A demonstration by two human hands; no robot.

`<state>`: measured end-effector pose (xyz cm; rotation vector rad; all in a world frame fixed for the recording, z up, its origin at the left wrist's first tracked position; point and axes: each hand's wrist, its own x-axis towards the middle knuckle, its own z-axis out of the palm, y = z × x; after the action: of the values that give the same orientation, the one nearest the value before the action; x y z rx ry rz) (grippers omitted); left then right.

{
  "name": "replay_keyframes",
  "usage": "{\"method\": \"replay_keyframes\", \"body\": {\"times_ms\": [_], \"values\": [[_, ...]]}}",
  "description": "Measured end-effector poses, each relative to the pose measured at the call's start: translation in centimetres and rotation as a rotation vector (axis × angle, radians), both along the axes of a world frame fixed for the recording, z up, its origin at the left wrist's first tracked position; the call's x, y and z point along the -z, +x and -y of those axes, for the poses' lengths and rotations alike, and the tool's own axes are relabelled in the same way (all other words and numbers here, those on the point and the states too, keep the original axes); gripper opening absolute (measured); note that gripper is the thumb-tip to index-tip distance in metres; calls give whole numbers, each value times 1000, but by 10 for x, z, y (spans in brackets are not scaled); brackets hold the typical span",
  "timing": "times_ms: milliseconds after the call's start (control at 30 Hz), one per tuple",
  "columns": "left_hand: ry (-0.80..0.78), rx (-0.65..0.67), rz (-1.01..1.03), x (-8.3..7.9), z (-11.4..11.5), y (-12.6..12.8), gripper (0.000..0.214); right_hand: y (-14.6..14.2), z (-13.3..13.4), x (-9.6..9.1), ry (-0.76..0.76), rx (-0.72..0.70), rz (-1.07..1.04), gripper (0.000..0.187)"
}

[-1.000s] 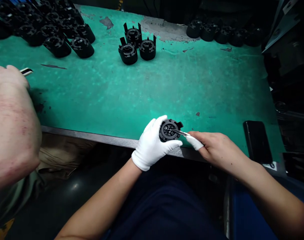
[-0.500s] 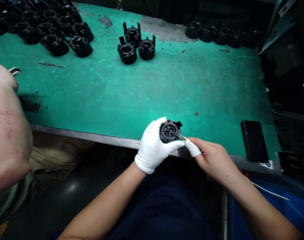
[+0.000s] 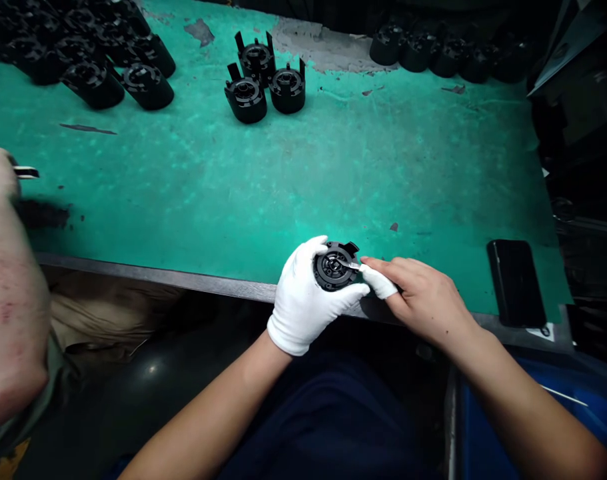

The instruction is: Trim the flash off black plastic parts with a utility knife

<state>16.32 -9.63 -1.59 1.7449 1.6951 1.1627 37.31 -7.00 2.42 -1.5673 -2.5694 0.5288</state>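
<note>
My left hand [image 3: 303, 293], in a white glove, is closed around a round black plastic part [image 3: 333, 267] near the table's front edge. The part's ringed face is turned up, and a tab sticks out at its upper right. My right hand [image 3: 418, 293] is bare except for a white cover on the thumb. It grips a small knife [image 3: 353, 266] with a thin metal blade, whose tip rests at the inner ring of the part. The fingers hide most of the knife's handle.
Three black cylindrical housings [image 3: 288, 90] stand at the back middle of the green table [image 3: 383, 167]. More are clustered at the back left [image 3: 148, 87] and in a row at the back right [image 3: 386, 45]. A black phone [image 3: 516, 283] lies at the right. A co-worker's arm [image 3: 13, 287] reaches in at left.
My right hand has moved slightly left and up, closer to the black part, and the blade shows less. The view has shifted a little. The co-worker's hand has moved lower.
</note>
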Motion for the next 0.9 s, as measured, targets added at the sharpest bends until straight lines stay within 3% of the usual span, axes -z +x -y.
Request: {"method": "replay_keyframes", "body": {"times_ms": [200, 467, 633, 767, 900], "values": [[3, 6, -14, 1, -1, 0, 83, 1, 1, 0, 202, -58, 93, 37], [8, 16, 9, 1, -3, 1, 80, 3, -5, -2, 69, -77, -3, 34], [-24, 20, 31, 2, -2, 3, 71, 4, -9, -6, 83, -124, 41, 35], [16, 12, 24, 3, -2, 4, 70, 0, -13, -5, 155, -43, 140, 37], [23, 8, 22, 4, -3, 4, 69, -1, -11, -1, 109, 29, 71, 34]]}}
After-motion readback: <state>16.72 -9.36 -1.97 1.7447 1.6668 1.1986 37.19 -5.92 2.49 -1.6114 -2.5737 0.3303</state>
